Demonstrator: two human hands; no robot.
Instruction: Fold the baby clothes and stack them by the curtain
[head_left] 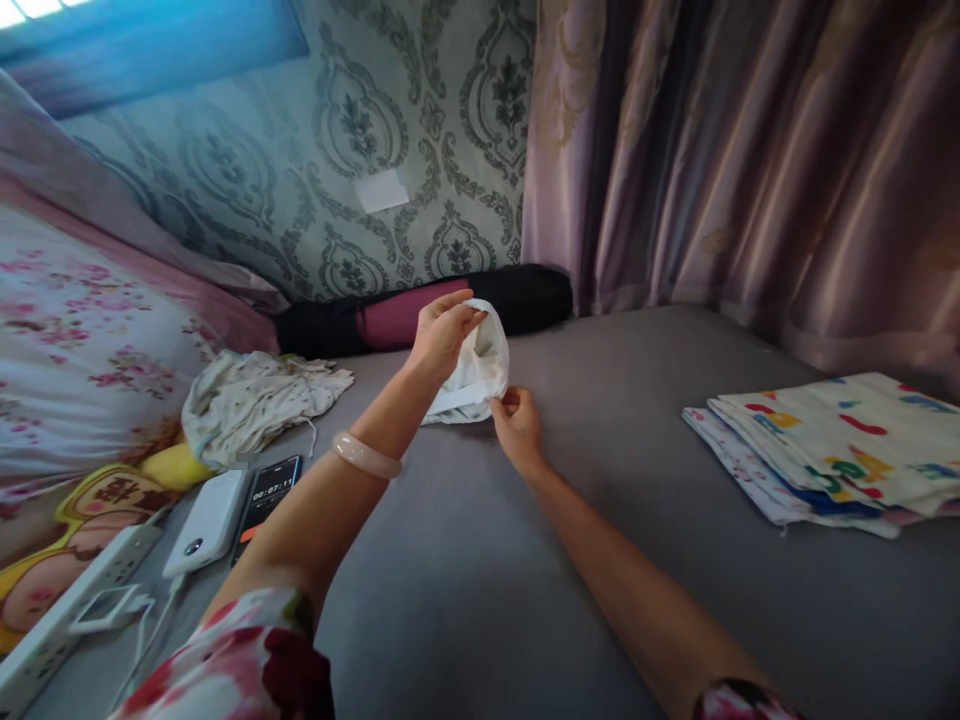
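Observation:
Between my hands is a white cloth piece (pixel 484 355) with a rounded, open edge; its exact kind I cannot make out. My left hand (pixel 444 335) pinches the upper edge between thumb and fingers. Lower down, my right hand (pixel 517 425) pinches the near right edge. The cloth's opening is spread apart between the two grips, and its lower part rests on or just over the grey sheet. My left forearm and hand hide its left side. A pale bangle (pixel 367 456) circles my left wrist.
A folded cloth stack (pixel 832 430) lies at right. At left are a crumpled patterned cloth (pixel 251 405), a phone (pixel 277 485), a white power bank (pixel 206 525) and a power strip (pixel 82 600) with cables. A black and maroon roll (pixel 412 315) lies along the wall.

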